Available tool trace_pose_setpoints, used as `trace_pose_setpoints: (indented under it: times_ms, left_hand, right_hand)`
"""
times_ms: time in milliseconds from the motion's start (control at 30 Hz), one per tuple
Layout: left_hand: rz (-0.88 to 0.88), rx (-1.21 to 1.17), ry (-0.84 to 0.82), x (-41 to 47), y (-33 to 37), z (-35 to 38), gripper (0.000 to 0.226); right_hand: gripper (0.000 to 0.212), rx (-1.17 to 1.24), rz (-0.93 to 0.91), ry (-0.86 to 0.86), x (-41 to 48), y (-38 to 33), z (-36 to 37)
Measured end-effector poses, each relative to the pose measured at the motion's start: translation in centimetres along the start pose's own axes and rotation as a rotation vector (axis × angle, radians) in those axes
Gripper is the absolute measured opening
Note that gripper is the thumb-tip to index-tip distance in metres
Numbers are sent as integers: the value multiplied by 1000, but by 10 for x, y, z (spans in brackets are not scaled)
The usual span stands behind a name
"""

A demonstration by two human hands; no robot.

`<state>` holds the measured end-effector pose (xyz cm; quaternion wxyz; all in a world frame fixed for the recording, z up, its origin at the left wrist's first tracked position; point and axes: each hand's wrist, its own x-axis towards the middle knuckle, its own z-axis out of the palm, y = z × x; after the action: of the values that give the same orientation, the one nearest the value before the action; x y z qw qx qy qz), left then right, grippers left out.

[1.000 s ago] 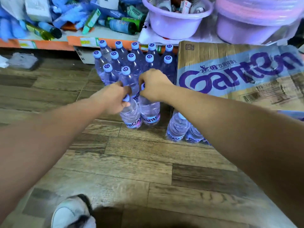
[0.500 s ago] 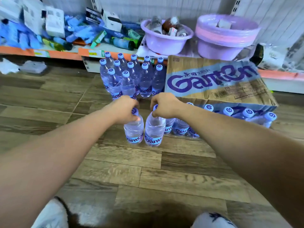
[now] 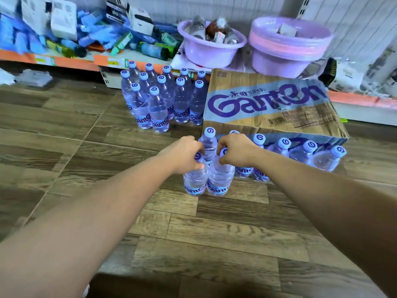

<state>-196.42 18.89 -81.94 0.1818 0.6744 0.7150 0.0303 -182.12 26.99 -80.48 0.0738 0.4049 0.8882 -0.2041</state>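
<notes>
My left hand (image 3: pixel 182 154) grips the neck of a clear water bottle (image 3: pixel 195 179) with a purple label. My right hand (image 3: pixel 236 150) grips the neck of a second bottle (image 3: pixel 220 179) right beside it. Both bottles hang upright over the wooden floor, side by side. A third bottle (image 3: pixel 209 140) stands just behind, between my hands. More bottles (image 3: pixel 285 151) sit in an opened cardboard case (image 3: pixel 270 104) to the right. A cluster of several standing bottles (image 3: pixel 163 97) is on the floor further back.
A low shelf with an orange edge (image 3: pixel 71 62) runs along the back, piled with blue packets and boxes. Two purple basins (image 3: pixel 211 46) (image 3: pixel 287 46) stand on it. Wood-pattern floor (image 3: pixel 193 244) stretches in front of me.
My view and both hands pulled back from the bottle cluster. The two bottles I grip now sit nearer me, by the case's front edge.
</notes>
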Motion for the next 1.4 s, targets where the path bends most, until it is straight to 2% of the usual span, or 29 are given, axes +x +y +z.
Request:
trace_pose_setpoints:
  times_ms: [467,633,1067,1200,1300,1400]
  left_hand:
    - [68,70,-21,42,7,-2,32]
    - [61,62,-46,52,8,11,25]
    - [51,103,-51,59,8,21,33]
    - [27,94,-120,54,5,20,52]
    - [24,70,-131,47,-3,12,60]
    - [3,105,-30,41,-30,-11,54]
  right_hand:
    - [25,39,67,44,11,31,-2]
    - [25,13,79,1,11,36,5]
    - [26,-74,61,0,12,43,14]
    - [35,-185,61,-57,9,39,12]
    - [41,-332,61,57,11,32,5]
    - [43,-328,21,238,21,16,-4]
